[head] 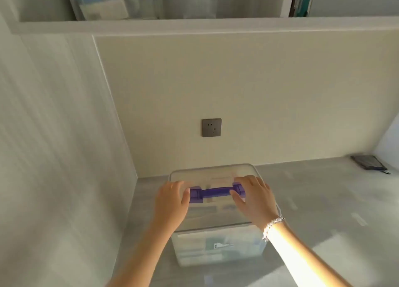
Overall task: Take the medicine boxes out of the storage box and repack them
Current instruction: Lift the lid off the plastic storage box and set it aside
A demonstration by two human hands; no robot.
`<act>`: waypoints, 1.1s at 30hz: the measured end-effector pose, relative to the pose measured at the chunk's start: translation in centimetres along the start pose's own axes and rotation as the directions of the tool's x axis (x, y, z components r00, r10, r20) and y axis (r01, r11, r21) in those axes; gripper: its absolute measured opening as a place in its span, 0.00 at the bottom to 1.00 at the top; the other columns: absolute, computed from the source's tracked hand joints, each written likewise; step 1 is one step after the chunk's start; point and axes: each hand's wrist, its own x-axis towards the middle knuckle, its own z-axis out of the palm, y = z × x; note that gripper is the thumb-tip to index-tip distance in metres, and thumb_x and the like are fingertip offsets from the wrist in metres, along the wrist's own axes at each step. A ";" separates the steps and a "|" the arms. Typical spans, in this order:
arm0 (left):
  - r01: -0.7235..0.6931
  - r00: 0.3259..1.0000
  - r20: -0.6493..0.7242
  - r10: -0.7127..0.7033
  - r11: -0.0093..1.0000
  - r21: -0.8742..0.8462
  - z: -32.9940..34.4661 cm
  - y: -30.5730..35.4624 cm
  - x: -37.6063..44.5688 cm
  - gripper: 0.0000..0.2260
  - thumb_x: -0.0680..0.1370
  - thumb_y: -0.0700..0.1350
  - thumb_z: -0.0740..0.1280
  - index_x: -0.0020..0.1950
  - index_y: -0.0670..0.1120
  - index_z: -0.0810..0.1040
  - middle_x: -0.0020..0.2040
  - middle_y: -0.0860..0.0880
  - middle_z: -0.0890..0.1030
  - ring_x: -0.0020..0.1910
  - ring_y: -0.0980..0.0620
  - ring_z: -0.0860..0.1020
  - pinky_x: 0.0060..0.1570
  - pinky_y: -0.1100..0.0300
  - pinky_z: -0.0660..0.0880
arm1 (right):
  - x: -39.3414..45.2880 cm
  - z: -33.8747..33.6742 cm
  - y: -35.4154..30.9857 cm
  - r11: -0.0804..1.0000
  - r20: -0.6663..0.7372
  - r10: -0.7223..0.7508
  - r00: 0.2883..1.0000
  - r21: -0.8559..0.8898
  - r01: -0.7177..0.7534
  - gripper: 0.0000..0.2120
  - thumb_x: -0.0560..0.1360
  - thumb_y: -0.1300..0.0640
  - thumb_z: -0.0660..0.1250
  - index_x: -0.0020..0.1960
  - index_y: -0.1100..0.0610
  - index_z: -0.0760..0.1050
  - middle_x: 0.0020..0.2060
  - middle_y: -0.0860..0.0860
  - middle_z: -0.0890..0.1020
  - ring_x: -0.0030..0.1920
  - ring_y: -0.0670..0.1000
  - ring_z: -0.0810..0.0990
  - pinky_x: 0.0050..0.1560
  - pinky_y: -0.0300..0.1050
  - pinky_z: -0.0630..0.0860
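A clear plastic storage box (218, 246) stands on the grey desk, its lid closed and a purple handle (216, 193) lying across the top. Medicine boxes show only as blurred shapes through the walls. My left hand (170, 202) rests on the lid at the handle's left end, thumb touching the purple mount. My right hand (254, 197), with a bead bracelet at the wrist, lies on the lid at the handle's right end. Both hands have fingers spread flat over the lid; neither is wrapped around the handle.
The grey desk (323, 200) meets a cream wall with a grey power socket (211, 127). A white side panel (64, 157) closes the left. A dark flat object (368, 162) lies at the far right. A shelf (194, 24) overhead carries clear containers.
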 end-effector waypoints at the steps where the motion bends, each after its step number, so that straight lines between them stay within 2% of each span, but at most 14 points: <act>1: 0.006 1.000 0.000 -0.006 1.000 -0.022 0.8 -0.7 0.2 0.24 0.75 0.56 0.53 0.58 0.42 0.78 0.52 0.41 0.81 0.54 0.39 0.77 0.56 0.52 0.71 | -0.1 0.4 0.7 1.000 0.012 0.020 1.000 -0.011 -0.020 0.18 0.75 0.44 0.59 0.63 0.47 0.71 0.56 0.45 0.77 0.59 0.49 0.73 0.59 0.41 0.66; 4: 0.092 0.995 0.046 -0.092 0.996 0.004 2.5 -1.9 0.5 0.30 0.72 0.60 0.50 0.62 0.43 0.74 0.55 0.40 0.77 0.56 0.39 0.74 0.56 0.50 0.70 | 0.1 2.0 3.2 0.988 0.049 0.139 0.989 -0.071 -0.135 0.25 0.73 0.39 0.59 0.67 0.48 0.67 0.63 0.48 0.73 0.65 0.52 0.69 0.63 0.45 0.64; 6: 0.189 0.979 0.091 -0.184 0.981 -0.050 3.6 -2.5 1.1 0.25 0.76 0.58 0.57 0.66 0.44 0.70 0.59 0.40 0.74 0.59 0.38 0.72 0.58 0.50 0.69 | 0.6 2.5 4.4 0.972 0.114 0.231 0.966 -0.069 -0.224 0.32 0.71 0.35 0.59 0.70 0.50 0.63 0.68 0.52 0.68 0.68 0.56 0.65 0.66 0.48 0.62; 12: 0.417 0.907 0.139 -0.398 0.894 -0.165 4.6 -3.0 3.5 0.30 0.74 0.60 0.63 0.67 0.42 0.65 0.58 0.37 0.77 0.57 0.37 0.76 0.54 0.49 0.73 | 3.3 3.0 7.2 0.889 0.326 0.354 0.877 0.175 -0.423 0.40 0.72 0.37 0.59 0.74 0.57 0.50 0.69 0.57 0.66 0.68 0.58 0.68 0.62 0.52 0.68; 14: 0.517 0.854 0.184 -0.487 0.835 -0.189 4.6 -3.0 4.2 0.32 0.71 0.65 0.64 0.62 0.41 0.69 0.57 0.38 0.77 0.55 0.38 0.76 0.51 0.51 0.72 | 4.6 3.2 8.1 0.847 0.372 0.406 0.834 0.189 -0.497 0.39 0.72 0.35 0.58 0.71 0.61 0.56 0.64 0.60 0.72 0.62 0.60 0.73 0.58 0.52 0.72; 15: 0.567 0.822 0.211 -0.529 0.797 -0.208 4.5 -3.1 4.3 0.35 0.68 0.68 0.64 0.61 0.40 0.70 0.58 0.38 0.77 0.56 0.39 0.76 0.51 0.52 0.71 | 5.2 3.2 8.3 0.820 0.397 0.424 0.814 0.213 -0.531 0.37 0.71 0.34 0.58 0.67 0.62 0.61 0.58 0.60 0.76 0.55 0.59 0.76 0.51 0.50 0.74; 17: 0.652 0.756 0.270 -0.596 0.718 -0.243 4.6 -3.2 4.5 0.43 0.65 0.71 0.65 0.65 0.38 0.70 0.63 0.38 0.75 0.61 0.40 0.75 0.54 0.53 0.70 | 5.9 3.1 8.7 0.763 0.433 0.431 0.791 0.293 -0.576 0.35 0.70 0.34 0.61 0.62 0.63 0.65 0.44 0.55 0.77 0.39 0.52 0.77 0.34 0.45 0.70; 18: 0.685 0.726 0.304 -0.617 0.683 -0.253 4.6 -3.4 4.6 0.45 0.65 0.71 0.65 0.68 0.37 0.67 0.66 0.38 0.73 0.63 0.40 0.73 0.57 0.53 0.69 | 6.1 3.2 8.9 0.739 0.445 0.432 0.785 0.324 -0.590 0.36 0.69 0.35 0.62 0.62 0.63 0.64 0.40 0.52 0.76 0.35 0.49 0.75 0.30 0.42 0.67; 20: 0.725 0.686 0.353 -0.637 0.640 -0.254 4.5 -3.3 4.8 0.46 0.66 0.69 0.67 0.71 0.36 0.63 0.70 0.38 0.69 0.67 0.40 0.70 0.59 0.54 0.67 | 6.2 3.6 9.3 0.705 0.475 0.433 0.766 0.352 -0.616 0.39 0.68 0.35 0.64 0.66 0.63 0.61 0.37 0.49 0.73 0.35 0.47 0.74 0.29 0.41 0.65; 23: 0.752 0.656 0.376 -0.655 0.612 -0.245 4.8 -3.6 5.0 0.45 0.65 0.69 0.68 0.69 0.36 0.68 0.68 0.38 0.72 0.64 0.41 0.73 0.54 0.56 0.67 | 6.3 3.8 9.3 0.673 0.503 0.456 0.734 0.344 -0.654 0.42 0.67 0.34 0.66 0.66 0.65 0.60 0.39 0.50 0.74 0.40 0.51 0.77 0.30 0.41 0.67; 26: 0.757 0.653 0.329 -0.682 0.592 -0.277 4.6 -3.8 4.7 0.49 0.59 0.72 0.69 0.65 0.35 0.70 0.62 0.38 0.76 0.56 0.42 0.76 0.49 0.56 0.70 | 6.3 3.9 9.4 0.649 0.481 0.496 0.723 0.348 -0.676 0.40 0.64 0.33 0.67 0.57 0.64 0.61 0.35 0.51 0.73 0.32 0.49 0.72 0.28 0.42 0.66; 29: 0.734 0.679 0.296 -0.671 0.611 -0.297 4.5 -3.6 4.4 0.54 0.56 0.74 0.69 0.69 0.37 0.65 0.66 0.40 0.73 0.62 0.41 0.74 0.56 0.54 0.70 | 6.2 3.9 9.5 0.672 0.468 0.510 0.722 0.307 -0.674 0.38 0.63 0.31 0.66 0.53 0.62 0.60 0.33 0.51 0.73 0.30 0.49 0.71 0.28 0.43 0.66; 31: 0.682 0.729 0.228 -0.646 0.654 -0.327 4.5 -3.2 4.2 0.48 0.61 0.69 0.71 0.70 0.40 0.63 0.68 0.41 0.70 0.64 0.42 0.71 0.58 0.52 0.69 | 6.1 3.7 9.3 0.720 0.445 0.514 0.733 0.240 -0.651 0.39 0.63 0.28 0.63 0.53 0.62 0.61 0.35 0.53 0.76 0.33 0.52 0.75 0.29 0.43 0.68; 33: 0.588 0.806 0.111 -0.582 0.765 -0.261 4.3 -2.5 3.9 0.45 0.65 0.66 0.70 0.72 0.43 0.60 0.69 0.40 0.67 0.68 0.41 0.67 0.64 0.49 0.67 | 5.9 3.5 9.0 0.787 0.402 0.508 0.762 0.142 -0.600 0.41 0.64 0.27 0.58 0.56 0.63 0.64 0.46 0.56 0.78 0.43 0.56 0.78 0.36 0.45 0.72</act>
